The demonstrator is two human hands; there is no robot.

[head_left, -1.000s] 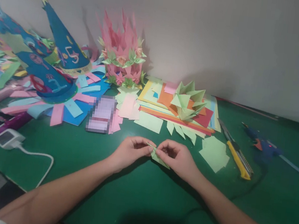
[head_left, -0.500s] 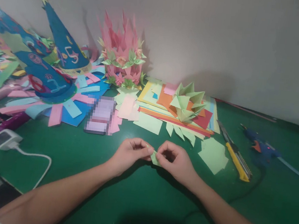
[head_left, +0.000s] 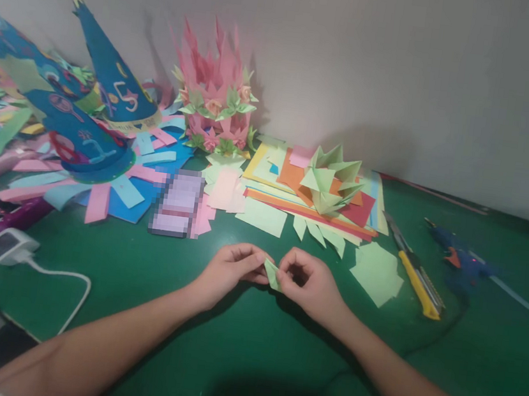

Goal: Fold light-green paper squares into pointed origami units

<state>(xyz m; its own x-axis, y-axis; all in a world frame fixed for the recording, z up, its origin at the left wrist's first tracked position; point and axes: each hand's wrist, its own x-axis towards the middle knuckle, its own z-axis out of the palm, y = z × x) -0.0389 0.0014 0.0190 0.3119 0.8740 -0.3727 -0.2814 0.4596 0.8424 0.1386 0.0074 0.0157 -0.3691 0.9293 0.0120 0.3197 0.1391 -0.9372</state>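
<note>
A small folded piece of light green paper (head_left: 272,275) is pinched between my two hands above the green table. My left hand (head_left: 231,271) grips its left edge with thumb and fingers. The thumb and fingertips of my right hand (head_left: 309,284) close on its right side, hiding part of it. Just beyond my hands lie a pale green sheet (head_left: 261,217) and several pointed green paper leaves (head_left: 315,231). To the right of my right hand is a small pile of green paper squares (head_left: 378,275).
A yellow utility knife (head_left: 418,278) and a blue glue gun (head_left: 462,257) lie at the right. Behind my hands, a green folded paper crown (head_left: 331,180) sits on stacked coloured paper (head_left: 258,168). A pink paper crown (head_left: 214,111), blue cone hats (head_left: 115,77) and a blurred-out phone (head_left: 177,203) stand left.
My left thumb has drawn back slightly, so more of the folded green paper shows. Both hands keep hold of it in nearly the same place.
</note>
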